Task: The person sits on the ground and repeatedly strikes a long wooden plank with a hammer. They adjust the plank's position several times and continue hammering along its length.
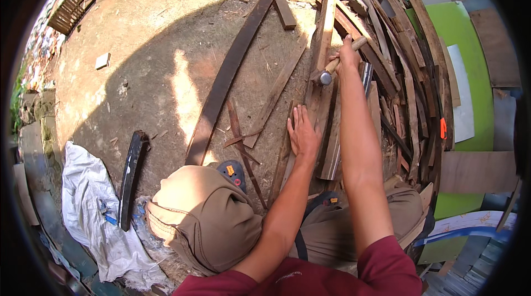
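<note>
My right hand (347, 57) is wrapped round the wooden handle of a hammer (325, 77). The metal head hangs over a long wooden beam (324, 39), and the handle's end sticks out beyond my fist. I cannot tell whether the head touches the wood. Lower down, my left hand (305, 134) lies flat with its fingers stretched out, pressing on the near part of the timber. Its palm side is hidden. More narrow boards lie beside and below this timber, between my forearms.
A pile of old wooden strips (412, 75) fills the right side, with green panels (470, 64) behind it. A long dark plank (232, 75) and a short wooden block (279, 2) lie on the ground. At left are a white sack (91, 196) and a black-sided piece (131, 180).
</note>
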